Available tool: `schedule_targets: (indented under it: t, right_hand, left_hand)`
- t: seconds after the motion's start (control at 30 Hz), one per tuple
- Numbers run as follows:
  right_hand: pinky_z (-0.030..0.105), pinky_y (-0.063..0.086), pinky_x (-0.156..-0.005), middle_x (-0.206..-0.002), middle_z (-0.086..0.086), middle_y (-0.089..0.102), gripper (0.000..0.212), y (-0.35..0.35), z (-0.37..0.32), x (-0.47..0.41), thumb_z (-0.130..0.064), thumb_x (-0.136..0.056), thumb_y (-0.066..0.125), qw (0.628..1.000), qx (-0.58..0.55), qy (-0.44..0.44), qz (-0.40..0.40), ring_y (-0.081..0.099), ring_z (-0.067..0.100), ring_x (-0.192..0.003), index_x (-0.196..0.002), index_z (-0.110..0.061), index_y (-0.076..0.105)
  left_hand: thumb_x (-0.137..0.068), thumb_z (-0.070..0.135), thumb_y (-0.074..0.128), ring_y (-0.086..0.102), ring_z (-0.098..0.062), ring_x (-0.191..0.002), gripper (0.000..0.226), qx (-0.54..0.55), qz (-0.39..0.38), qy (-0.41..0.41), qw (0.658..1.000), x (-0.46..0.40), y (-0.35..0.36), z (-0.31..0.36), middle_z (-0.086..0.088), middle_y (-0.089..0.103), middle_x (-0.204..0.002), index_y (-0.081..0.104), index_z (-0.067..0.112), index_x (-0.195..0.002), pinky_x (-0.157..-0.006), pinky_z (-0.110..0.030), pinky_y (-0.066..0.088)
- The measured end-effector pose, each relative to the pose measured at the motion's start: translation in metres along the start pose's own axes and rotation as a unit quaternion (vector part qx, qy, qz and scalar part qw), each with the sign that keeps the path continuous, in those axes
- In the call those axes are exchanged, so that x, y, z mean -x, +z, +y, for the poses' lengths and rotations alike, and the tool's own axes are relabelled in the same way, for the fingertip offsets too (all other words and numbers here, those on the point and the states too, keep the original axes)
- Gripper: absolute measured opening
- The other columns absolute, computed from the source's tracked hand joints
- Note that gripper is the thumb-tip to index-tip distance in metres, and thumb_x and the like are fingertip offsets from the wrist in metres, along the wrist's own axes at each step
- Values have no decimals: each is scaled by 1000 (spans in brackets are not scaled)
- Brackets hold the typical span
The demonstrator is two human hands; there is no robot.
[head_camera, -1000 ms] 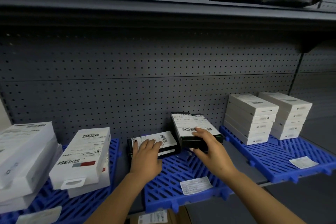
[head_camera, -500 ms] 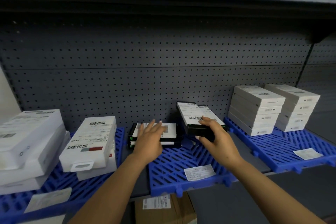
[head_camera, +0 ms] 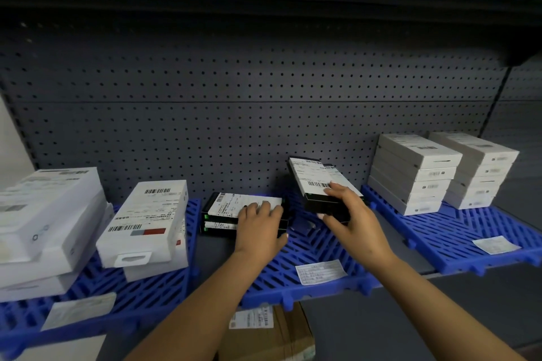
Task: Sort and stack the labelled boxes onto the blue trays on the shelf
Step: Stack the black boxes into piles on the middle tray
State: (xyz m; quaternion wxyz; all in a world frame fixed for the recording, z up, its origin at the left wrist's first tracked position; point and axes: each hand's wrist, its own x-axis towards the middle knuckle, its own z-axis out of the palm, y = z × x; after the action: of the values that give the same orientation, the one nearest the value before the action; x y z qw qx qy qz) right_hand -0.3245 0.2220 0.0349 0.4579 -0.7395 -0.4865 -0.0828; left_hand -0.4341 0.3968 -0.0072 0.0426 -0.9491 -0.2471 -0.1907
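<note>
Two black boxes with white labels (head_camera: 231, 209) lie stacked at the back left of the middle blue tray (head_camera: 316, 246). My left hand (head_camera: 259, 228) rests on top of that stack, fingers spread flat over its right end. My right hand (head_camera: 349, 215) grips the near end of a black labelled box (head_camera: 313, 177), thumb underneath and fingers on top. That box tilts up at the back of the middle tray, with a second box showing behind its far edge.
White boxes (head_camera: 146, 220) are stacked on the left blue tray (head_camera: 123, 299). Two stacks of white boxes (head_camera: 416, 174) stand on the right blue tray (head_camera: 457, 231). Paper slips lie on each tray's front. A cardboard box (head_camera: 269, 334) sits below the shelf.
My right hand has tipped its black box up more steeply. My left hand has slid towards the right end of the two-box stack. The camera has tilted down a little.
</note>
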Motion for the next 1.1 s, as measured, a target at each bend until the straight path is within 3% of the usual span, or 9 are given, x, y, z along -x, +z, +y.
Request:
schedule_targets:
  t: [0.1, 0.2, 0.33, 0.5, 0.77, 0.83, 0.9, 1.0, 1.1]
  right_hand:
    - [24, 38, -102, -139, -15, 41, 46, 0, 4, 4, -18, -86, 66, 1000, 8, 7, -3, 40, 4, -127, -128, -24, 50]
    - [30, 41, -103, -142, -11, 41, 46, 1, 6, 6, -21, -86, 66, 1000, 21, 10, -10, 40, 8, -129, -129, -26, 50]
    - [20, 36, -101, -138, -17, 39, 46, 6, 1, 6, -21, -87, 65, 1000, 23, 6, -17, 39, 2, -127, -129, -24, 49]
    - [18, 34, -101, -136, -20, 39, 45, 6, -6, -1, -19, -87, 65, 1000, 0, 9, -10, 37, -3, -124, -129, -23, 49]
    - [19, 35, -103, -136, -18, 39, 44, 2, 1, 6, -19, -87, 65, 1000, -4, 18, -12, 37, -1, -125, -128, -22, 50]
    - [19, 35, -103, -136, -18, 38, 45, 3, 4, 9, -19, -87, 65, 1000, 1, 22, -21, 37, 0, -126, -129, -22, 50]
    - [15, 33, -101, -138, -19, 36, 45, 7, 3, 9, -21, -88, 64, 999, 3, 15, -36, 36, -1, -127, -130, -25, 49]
    - [5, 31, -96, -144, -19, 34, 45, 18, -3, 5, -23, -89, 63, 998, -3, 0, -66, 34, -3, -129, -130, -31, 47]
    - [6, 30, -99, -144, -21, 29, 45, 35, -10, -1, -24, -91, 62, 994, -6, -21, -107, 29, -6, -130, -132, -33, 45]
  left_hand:
    - [-86, 44, 51, 39, -21, -123, 49, 25, 4, 21, 999, 8, -2, -7, 3, 48, -129, 44, 24, -130, -110, -37, 22]
    - [-83, 53, 52, 39, -18, -125, 54, 13, 8, 30, 999, 16, -7, -10, 7, 49, -127, 44, 26, -129, -115, -43, 10]
    - [-81, 67, 48, 41, -24, -120, 66, -27, -9, 7, 1000, 11, -11, -1, 2, 47, -125, 42, 23, -130, -112, -48, 17]
    - [-88, 55, 45, 38, -29, -117, 54, -50, -6, -27, 998, 3, -3, 6, -5, 43, -126, 40, 18, -127, -103, -45, 27]
    - [-82, 36, 62, 40, -18, -126, 60, 125, 7, 68, 990, 15, -1, -30, 4, 48, -131, 44, 20, -137, -112, -35, 24]
    - [-84, 28, 63, 34, -14, -132, 60, 159, -13, 77, 984, 22, -6, -42, 6, 44, -137, 41, 22, -139, -116, -36, 18]
    - [-88, 18, 60, 21, -14, -141, 60, 192, -38, 83, 977, 29, -10, -52, 6, 35, -147, 37, 22, -143, -118, -28, 9]
    - [-90, 11, 56, 3, -10, -144, 66, 214, -51, 74, 973, 38, -12, -60, 8, 18, -154, 26, 25, -147, -112, -18, 2]
    - [-88, 30, 64, -2, -9, -144, 86, 269, -57, -12, 961, 41, -13, -58, 13, 4, -152, 7, 25, -151, -113, -21, 3]
